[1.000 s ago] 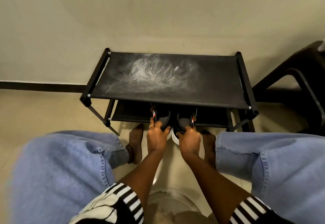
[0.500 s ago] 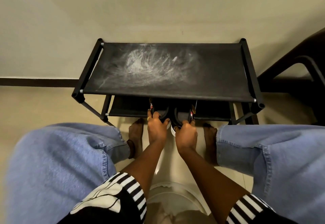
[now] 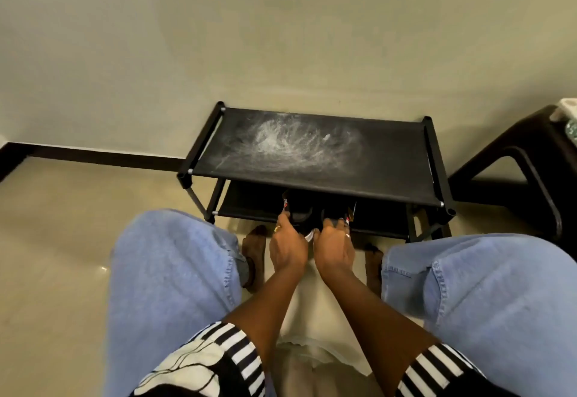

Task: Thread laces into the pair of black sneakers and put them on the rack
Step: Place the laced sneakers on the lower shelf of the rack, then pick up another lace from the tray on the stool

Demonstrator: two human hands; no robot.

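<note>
A black two-tier shoe rack [image 3: 321, 190] stands against the wall, its top shelf smeared with white dust. Two black sneakers sit side by side on the lower shelf, mostly hidden under the top shelf: the left sneaker [image 3: 300, 211] and the right sneaker [image 3: 334, 212], with a bit of white sole showing between my hands. My left hand [image 3: 287, 248] grips the heel of the left sneaker. My right hand [image 3: 334, 248] grips the heel of the right sneaker. The laces are hidden.
My knees in light blue jeans [image 3: 175, 275] flank both arms, and my bare feet [image 3: 254, 248] rest on the beige tiled floor in front of the rack. A dark brown plastic stool [image 3: 527, 175] stands to the right of the rack. A dark skirting [image 3: 93, 154] runs along the wall.
Both hands have pushed the sneakers further in under the top shelf. My head has lifted, so the rack sits lower and smaller in view.
</note>
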